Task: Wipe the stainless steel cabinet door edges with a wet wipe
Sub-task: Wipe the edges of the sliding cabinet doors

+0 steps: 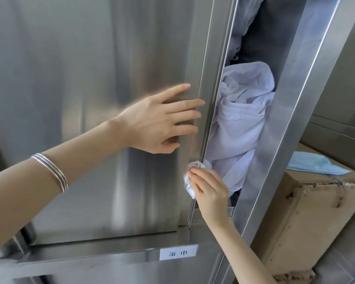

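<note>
- Pressing flat on the stainless steel cabinet door (90,78), the left hand (158,121) has its fingers straight and spread, tips reaching the door edge (206,99); it grips nothing.
- Lower down, the right hand (210,187) has its fingers curled over a bunched white wet wipe (190,182), holding it against that same edge, close to the door's bottom corner.
- Silver bangles (51,171) sit on the left forearm, near the wrist.
- Right beside the edge there's an open gap, and through it crumpled white linen (240,119) lies heaped inside the cabinet, just beside the wipe.
- Off to the right, a cardboard box (307,212) with a blue face mask (316,166) lying on top.
- Below the door, a small white label (178,253) with two printed characters is stuck on the steel frame.
</note>
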Action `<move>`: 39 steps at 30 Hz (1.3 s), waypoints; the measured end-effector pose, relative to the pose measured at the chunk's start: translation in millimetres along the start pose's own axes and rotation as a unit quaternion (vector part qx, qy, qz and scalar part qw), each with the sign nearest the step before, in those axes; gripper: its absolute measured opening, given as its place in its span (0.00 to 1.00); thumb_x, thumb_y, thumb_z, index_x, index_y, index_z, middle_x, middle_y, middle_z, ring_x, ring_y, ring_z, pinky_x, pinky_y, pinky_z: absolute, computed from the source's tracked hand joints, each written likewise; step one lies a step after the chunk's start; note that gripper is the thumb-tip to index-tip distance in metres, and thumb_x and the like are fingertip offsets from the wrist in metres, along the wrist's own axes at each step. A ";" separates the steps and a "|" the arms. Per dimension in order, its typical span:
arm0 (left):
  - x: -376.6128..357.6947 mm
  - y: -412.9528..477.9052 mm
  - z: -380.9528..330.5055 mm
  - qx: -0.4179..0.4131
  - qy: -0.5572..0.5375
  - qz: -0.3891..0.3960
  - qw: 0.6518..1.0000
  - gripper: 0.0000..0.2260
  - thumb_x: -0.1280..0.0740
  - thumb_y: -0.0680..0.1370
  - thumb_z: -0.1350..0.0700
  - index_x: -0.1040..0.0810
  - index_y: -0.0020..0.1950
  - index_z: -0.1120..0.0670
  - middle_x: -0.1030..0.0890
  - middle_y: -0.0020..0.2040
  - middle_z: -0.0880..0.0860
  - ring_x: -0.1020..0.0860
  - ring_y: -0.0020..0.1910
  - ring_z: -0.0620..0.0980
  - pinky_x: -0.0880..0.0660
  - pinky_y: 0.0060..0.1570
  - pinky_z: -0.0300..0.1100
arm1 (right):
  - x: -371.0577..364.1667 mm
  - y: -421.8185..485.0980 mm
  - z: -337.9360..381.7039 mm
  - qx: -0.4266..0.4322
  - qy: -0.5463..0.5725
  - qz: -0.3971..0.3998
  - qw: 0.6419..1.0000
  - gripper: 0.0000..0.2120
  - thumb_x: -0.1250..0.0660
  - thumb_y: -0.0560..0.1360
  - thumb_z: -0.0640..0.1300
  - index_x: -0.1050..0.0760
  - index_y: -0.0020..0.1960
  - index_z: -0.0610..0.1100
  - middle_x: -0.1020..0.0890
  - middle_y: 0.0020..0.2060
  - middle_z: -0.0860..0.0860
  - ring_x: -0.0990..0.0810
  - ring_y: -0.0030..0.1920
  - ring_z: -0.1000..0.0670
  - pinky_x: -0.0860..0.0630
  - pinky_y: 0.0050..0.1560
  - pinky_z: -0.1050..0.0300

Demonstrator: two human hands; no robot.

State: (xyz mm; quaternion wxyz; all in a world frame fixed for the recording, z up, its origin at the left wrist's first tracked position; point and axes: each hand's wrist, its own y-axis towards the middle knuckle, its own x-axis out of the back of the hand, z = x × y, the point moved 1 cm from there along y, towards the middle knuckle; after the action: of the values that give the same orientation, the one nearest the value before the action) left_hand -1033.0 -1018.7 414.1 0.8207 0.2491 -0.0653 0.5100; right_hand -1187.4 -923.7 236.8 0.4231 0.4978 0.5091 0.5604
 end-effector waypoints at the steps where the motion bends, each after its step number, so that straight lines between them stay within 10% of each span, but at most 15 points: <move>1: -0.5 -0.4 0.9 0.000 0.001 0.001 1.000 0.19 0.38 0.75 0.47 0.21 0.62 0.52 0.23 0.64 0.55 0.34 0.73 0.56 0.43 0.73 0.62 | -1.4 3.3 -1.2 -0.005 0.006 -0.009 1.000 0.07 0.33 0.75 0.34 0.17 0.42 0.36 0.16 0.43 0.47 0.22 0.46 0.53 0.27 0.56 0.67; 27: -5.2 0.4 -1.4 0.003 0.007 -0.031 0.999 0.17 0.39 0.75 0.49 0.21 0.60 0.53 0.22 0.63 0.56 0.32 0.72 0.57 0.42 0.72 0.62 | 2.1 -68.7 -1.8 0.035 0.005 0.103 0.994 0.04 0.31 0.73 0.31 0.18 0.41 0.36 0.16 0.41 0.47 0.17 0.43 0.52 0.23 0.50 0.64; 34: -7.1 0.2 -1.5 0.007 0.008 -0.022 1.000 0.17 0.40 0.75 0.49 0.21 0.60 0.53 0.22 0.63 0.56 0.33 0.72 0.57 0.43 0.73 0.62 | 2.2 -109.2 8.2 -0.038 0.023 0.172 0.984 0.11 0.41 0.78 0.34 0.20 0.43 0.38 0.16 0.41 0.48 0.17 0.41 0.52 0.20 0.43 0.61; 39: -4.7 1.1 -1.2 0.003 0.012 -0.017 1.000 0.17 0.40 0.75 0.49 0.22 0.60 0.53 0.22 0.63 0.56 0.33 0.72 0.56 0.43 0.72 0.62 | 2.8 -127.2 22.8 -0.241 0.022 0.187 0.952 0.12 0.23 0.60 0.30 0.16 0.37 0.44 0.16 0.36 0.56 0.22 0.36 0.57 0.27 0.40 0.70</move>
State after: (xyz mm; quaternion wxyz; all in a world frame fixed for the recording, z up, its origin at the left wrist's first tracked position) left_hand -1036.3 -1021.5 411.7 0.8291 0.2465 -0.0500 0.4992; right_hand -1169.4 -901.8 110.7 0.4068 0.4551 0.2658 0.7461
